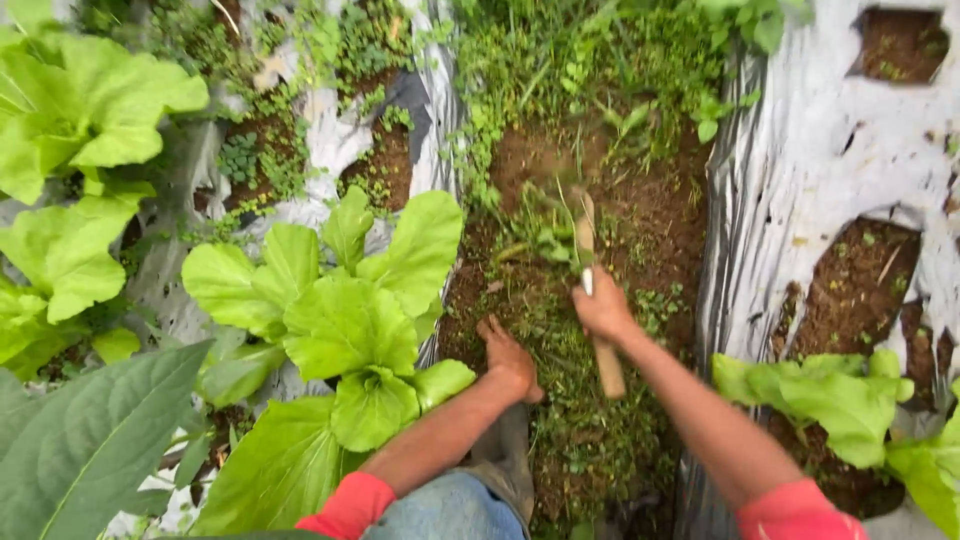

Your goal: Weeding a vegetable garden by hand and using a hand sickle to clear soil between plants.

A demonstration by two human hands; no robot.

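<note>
Item: hand tool [597,300], wooden-handled. A pale, straight wooden shaft is shown, running from near the wrist up and away over the furrow; a short light metal collar is seen just above the fist. The working end is blurred and partly lost among weeds, so its shape cannot be told.

Location: held above the weedy soil furrow [600,420] between two beds covered in silver plastic mulch sheet [800,170].

Grip, right hand [603,310]: fingers are wrapped fully round the shaft at about its middle; the butt end projects below the fist, beside the forearm.

Grip, left hand [510,360]: nothing is seen to be held; the hand is set down, knuckles up, on the low weeds and soil of the furrow, just beside the nearest leafy green plant [350,320]. Whether its fingers are curled on any weeds cannot be told.

Surroundings: broad-leaved green plants are rooted through holes in the sheet on both sides; red sleeve cuffs [350,505] are visible at the lower edge.
</note>
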